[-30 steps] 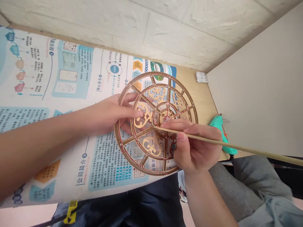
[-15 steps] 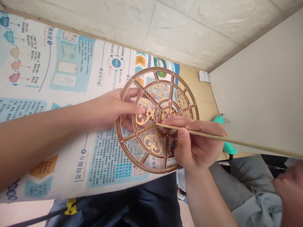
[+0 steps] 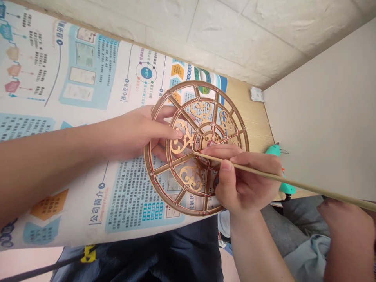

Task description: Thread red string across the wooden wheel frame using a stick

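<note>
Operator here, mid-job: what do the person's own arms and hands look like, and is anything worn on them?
The left hand and right hand are bare, with no gloves, rings or watch visible. The left forearm and right forearm show no sleeves or bands.

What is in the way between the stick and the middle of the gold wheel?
Only a thin inner ring of the gold wheel is in the way. The tip of the wooden stick, held in the right hand, rests against it. That hand's fingers lie beside the middle, partly covering it.
</note>
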A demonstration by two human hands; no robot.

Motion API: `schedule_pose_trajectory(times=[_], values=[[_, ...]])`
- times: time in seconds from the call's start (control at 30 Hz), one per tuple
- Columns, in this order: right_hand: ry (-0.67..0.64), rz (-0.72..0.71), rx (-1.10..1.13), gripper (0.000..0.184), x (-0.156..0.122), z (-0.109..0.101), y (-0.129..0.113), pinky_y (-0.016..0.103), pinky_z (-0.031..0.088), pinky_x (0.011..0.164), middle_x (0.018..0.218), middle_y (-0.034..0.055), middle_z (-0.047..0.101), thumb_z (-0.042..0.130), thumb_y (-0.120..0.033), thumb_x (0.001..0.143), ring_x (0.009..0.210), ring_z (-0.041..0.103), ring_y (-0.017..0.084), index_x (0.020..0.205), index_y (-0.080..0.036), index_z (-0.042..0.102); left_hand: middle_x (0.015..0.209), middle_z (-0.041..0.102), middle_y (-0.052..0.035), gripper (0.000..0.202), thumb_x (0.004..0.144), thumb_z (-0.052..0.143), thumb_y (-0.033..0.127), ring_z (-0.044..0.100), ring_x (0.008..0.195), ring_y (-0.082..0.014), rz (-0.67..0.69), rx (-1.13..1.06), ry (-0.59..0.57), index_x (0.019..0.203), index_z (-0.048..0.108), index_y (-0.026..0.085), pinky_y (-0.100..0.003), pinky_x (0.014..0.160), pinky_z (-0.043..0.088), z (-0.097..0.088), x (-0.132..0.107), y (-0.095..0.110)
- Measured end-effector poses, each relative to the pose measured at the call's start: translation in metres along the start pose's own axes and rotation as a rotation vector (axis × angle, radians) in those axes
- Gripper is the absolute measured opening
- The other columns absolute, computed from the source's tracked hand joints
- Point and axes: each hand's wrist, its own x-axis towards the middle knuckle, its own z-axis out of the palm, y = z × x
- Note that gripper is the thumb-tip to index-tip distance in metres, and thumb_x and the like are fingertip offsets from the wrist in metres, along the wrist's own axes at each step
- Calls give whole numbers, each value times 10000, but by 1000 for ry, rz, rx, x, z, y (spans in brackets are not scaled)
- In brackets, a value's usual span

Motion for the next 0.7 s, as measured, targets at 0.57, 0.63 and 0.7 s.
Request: schedule_pose_trajectory(times=[0.57,0.63,0.7], values=[[47,-86,114,446,-6,2,7,408,701,946,1073,50,805,604,52,926,988,823,192,1304,-180,649,971,722,-46,538,766,780,249,770,841,-285,94,-169,-131,1286,657,191,-342,685,702,-6,1,-9],[40,-132,85,435,-4,2,8,388,711,913,1056,54,806,612,66,907,970,827,191,1276,-161,650,998,729,-44,561,748,823,272,781,918,-329,113,-187,-139,1284,674,192,-384,715,717,-7,1,-11],[44,-123,86,415,-3,2,9,387,714,900,1039,55,812,618,64,901,945,829,193,1247,-161,651,1030,736,-48,576,739,832,275,778,1002,-374,117,-198,-139,1289,683,190,-421,738,723,-8,2,-11]])
